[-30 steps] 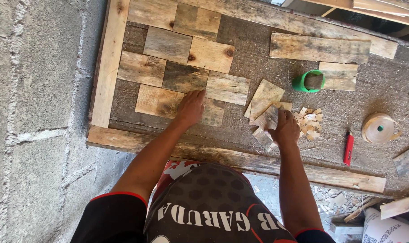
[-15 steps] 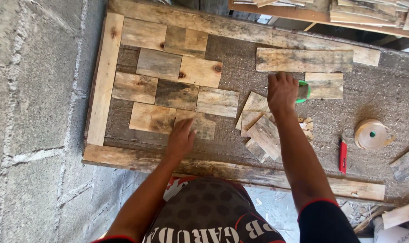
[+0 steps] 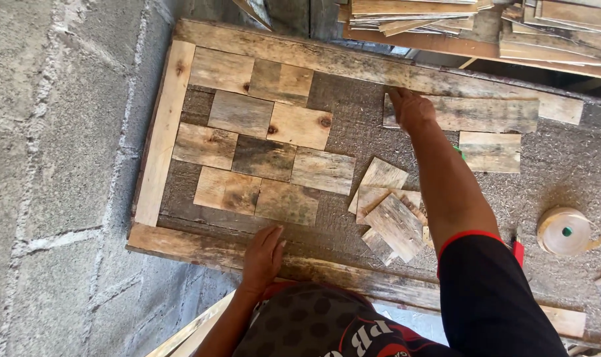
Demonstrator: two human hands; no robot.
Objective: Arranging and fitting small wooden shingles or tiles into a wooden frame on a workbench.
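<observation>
My right hand (image 3: pixel 411 109) has moved up and now lies flat on the long plank (image 3: pixel 472 114). My left hand (image 3: pixel 262 256) rests open on the frame (image 3: pixel 181 241).

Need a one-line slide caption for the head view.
Right hand on a long wooden plank, left hand on the frame's near rail, beside laid wood tiles.
</observation>
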